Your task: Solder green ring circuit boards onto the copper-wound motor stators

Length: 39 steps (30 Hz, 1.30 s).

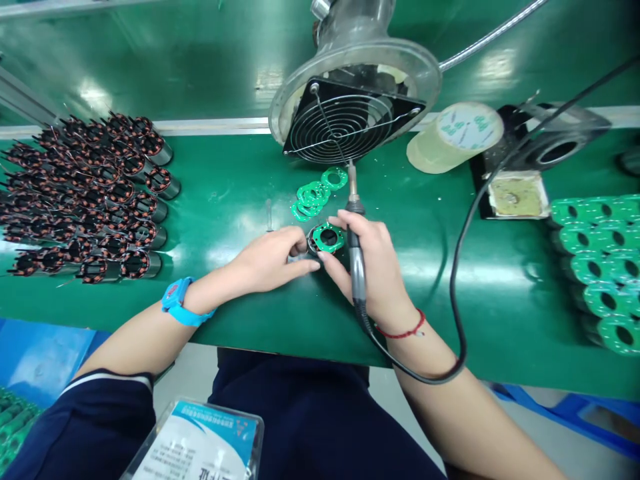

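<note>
In the head view, my left hand [275,260] is closed on the side of a motor stator [312,244] at the middle of the bench. A green ring-shaped circuit board [329,238] sits on the stator's top. My right hand [377,260] grips a soldering iron [357,257], its tip pointing away from me, past the board. The thumb and forefinger of that same hand also reach the board's edge. Just beyond lie several loose green ring boards [313,195], partly overlapping. My fingers hide most of the stator's body.
Rows of wound stators [90,200] stand at left. A fume fan [345,123] hangs over the back, beside a tape roll [455,137]. Farther right are a soldering stand with sponge [519,195] and stators topped with green boards [600,267]. The iron's black cable [457,287] loops across my right forearm.
</note>
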Each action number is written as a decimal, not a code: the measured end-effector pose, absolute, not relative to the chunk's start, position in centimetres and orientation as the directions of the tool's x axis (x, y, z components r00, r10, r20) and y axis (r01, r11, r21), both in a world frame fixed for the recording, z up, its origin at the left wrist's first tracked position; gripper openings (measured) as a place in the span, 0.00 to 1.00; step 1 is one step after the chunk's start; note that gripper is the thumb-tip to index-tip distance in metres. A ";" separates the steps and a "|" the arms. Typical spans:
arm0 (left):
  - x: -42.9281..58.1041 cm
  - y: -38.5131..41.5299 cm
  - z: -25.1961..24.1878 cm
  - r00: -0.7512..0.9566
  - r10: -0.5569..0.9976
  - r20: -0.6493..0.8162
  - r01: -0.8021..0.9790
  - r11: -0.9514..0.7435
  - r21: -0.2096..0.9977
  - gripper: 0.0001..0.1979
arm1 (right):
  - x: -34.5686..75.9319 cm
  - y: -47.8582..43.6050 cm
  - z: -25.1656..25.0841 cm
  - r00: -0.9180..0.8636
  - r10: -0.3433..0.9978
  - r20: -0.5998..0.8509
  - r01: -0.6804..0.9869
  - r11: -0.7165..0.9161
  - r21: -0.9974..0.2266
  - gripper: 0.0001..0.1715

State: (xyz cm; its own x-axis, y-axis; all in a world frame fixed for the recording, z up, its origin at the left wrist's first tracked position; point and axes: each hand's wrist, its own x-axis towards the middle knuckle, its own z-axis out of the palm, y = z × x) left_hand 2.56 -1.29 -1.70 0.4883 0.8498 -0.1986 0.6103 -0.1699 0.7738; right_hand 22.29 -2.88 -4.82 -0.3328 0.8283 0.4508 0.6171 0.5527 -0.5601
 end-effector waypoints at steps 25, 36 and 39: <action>2.8 -1.0 -2.4 0.331 0.923 -0.196 0.302 0.093 0.949 0.04 | 21.4 -3.8 -4.0 -0.364 0.742 0.563 0.584 0.653 -0.483 0.23; 3.3 -1.3 -1.9 0.270 0.957 -0.103 0.551 -0.066 0.832 0.09 | 23.1 -5.0 -5.2 -0.057 0.820 0.570 0.449 0.531 -0.719 0.16; 3.5 -1.3 -1.9 0.261 0.961 -0.086 0.581 -0.085 0.809 0.09 | 23.7 -5.3 -5.7 -0.065 0.829 0.556 0.451 0.521 -0.725 0.19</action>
